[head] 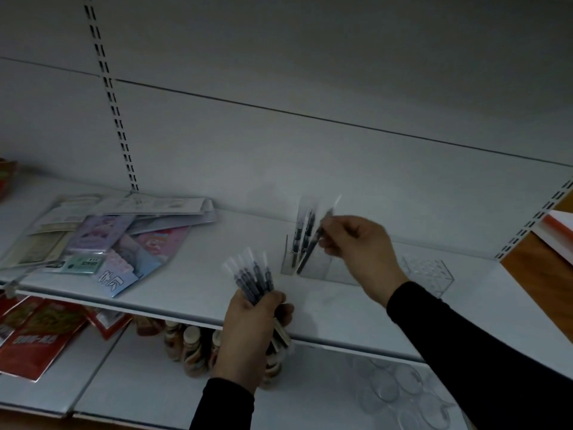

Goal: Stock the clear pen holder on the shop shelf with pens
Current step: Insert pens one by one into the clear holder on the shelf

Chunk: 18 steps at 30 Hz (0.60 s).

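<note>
The right hand (356,243) pinches one dark pen (313,243) between thumb and fingertips, gripping it near its upper end. The pen slants down and to the left from the hand, its lower end inside the clear holder (319,268), which stands on the white shelf (198,287) just left of and below the hand. Two or three more pens (302,231) already stand upright in the left part of the holder, their pale caps rising above its rim, just beside the held pen; blur hides whether they touch it.

The left hand (254,321) is curled round a bunch (251,274) of pens, gripping them at their lower halves so that the capped tips fan upward. This bunch is held at the front edge of the shelf, left of and nearer than the holder, well apart from the right hand.

A second clear box (431,271) sits on the shelf to the right, behind the right forearm. A heap of flat packets (102,240) lies at the shelf's left end. On the lower shelf stand small bottles (192,352), partly hidden by the left hand, with red packets (34,333) farther left.
</note>
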Available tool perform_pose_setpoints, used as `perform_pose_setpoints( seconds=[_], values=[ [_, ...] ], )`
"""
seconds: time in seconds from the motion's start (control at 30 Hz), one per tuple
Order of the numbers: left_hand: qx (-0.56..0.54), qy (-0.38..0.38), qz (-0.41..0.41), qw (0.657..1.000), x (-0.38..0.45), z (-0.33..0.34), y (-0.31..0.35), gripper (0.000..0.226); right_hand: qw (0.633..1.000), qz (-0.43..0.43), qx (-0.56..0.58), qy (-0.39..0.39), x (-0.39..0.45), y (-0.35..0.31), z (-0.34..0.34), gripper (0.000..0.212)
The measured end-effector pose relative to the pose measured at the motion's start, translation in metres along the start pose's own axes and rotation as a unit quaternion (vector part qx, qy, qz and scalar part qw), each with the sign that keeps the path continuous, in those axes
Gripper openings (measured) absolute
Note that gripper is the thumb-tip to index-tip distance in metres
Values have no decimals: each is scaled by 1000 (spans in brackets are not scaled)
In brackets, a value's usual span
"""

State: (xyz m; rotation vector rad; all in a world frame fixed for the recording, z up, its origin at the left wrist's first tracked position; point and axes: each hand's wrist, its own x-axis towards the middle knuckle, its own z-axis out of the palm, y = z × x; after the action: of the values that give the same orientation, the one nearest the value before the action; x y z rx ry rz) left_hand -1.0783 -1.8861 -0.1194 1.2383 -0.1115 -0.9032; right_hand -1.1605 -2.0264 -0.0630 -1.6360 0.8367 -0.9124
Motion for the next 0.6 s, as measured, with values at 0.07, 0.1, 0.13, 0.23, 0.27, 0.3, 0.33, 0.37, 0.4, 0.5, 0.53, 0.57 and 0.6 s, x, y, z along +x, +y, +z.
perform_pose_setpoints(
  seconds=[0.07, 0.1, 0.13, 0.23, 0.27, 0.3, 0.33, 0.37, 0.4, 0.5, 0.53, 0.57, 0.6],
  values=[
    [-2, 3, -4, 1000, 1, -1, 0, 15, 997, -43, -30, 49, 8, -5, -5, 13],
    [0, 4, -6, 1000, 1, -1, -1, 17, 994, -63, -49, 67, 11, -6, -7, 13],
    [0, 4, -7, 1000, 1, -1, 0, 18, 991, -79, -70, 79, 14, -6, -8, 13],
    [4, 6, -15, 1000, -1, -1, 1, 18, 983, -105, -126, 87, 18, -4, -7, 12],
    [4, 4, -17, 1000, -1, -1, 1, 18, 980, -111, -140, 86, 19, -2, -6, 12],
    [5, 4, -18, 1000, -2, -1, 1, 18, 978, -115, -150, 85, 20, -1, -4, 13],
    [6, 4, -18, 1000, -2, -1, 2, 19, 977, -117, -158, 83, 20, 1, -3, 13],
    [6, 5, -16, 1000, -2, -1, 2, 19, 977, -117, -162, 80, 20, 2, -2, 14],
    [6, 6, -14, 1000, -2, -1, 2, 19, 977, -115, -164, 74, 20, 3, -1, 14],
    [0, 12, -10, 1000, -1, -1, 2, 18, 975, -117, -179, 59, 18, 4, 3, 11],
    [-1, 13, -8, 1000, -1, -2, 2, 17, 975, -116, -183, 57, 18, 4, 4, 12],
    [-1, 14, -7, 1000, 0, -2, 2, 16, 974, -116, -188, 56, 17, 5, 5, 14],
    [-2, 15, -6, 1000, 0, -1, 2, 15, 971, -119, -199, 57, 17, 6, 7, 19]
  ],
)
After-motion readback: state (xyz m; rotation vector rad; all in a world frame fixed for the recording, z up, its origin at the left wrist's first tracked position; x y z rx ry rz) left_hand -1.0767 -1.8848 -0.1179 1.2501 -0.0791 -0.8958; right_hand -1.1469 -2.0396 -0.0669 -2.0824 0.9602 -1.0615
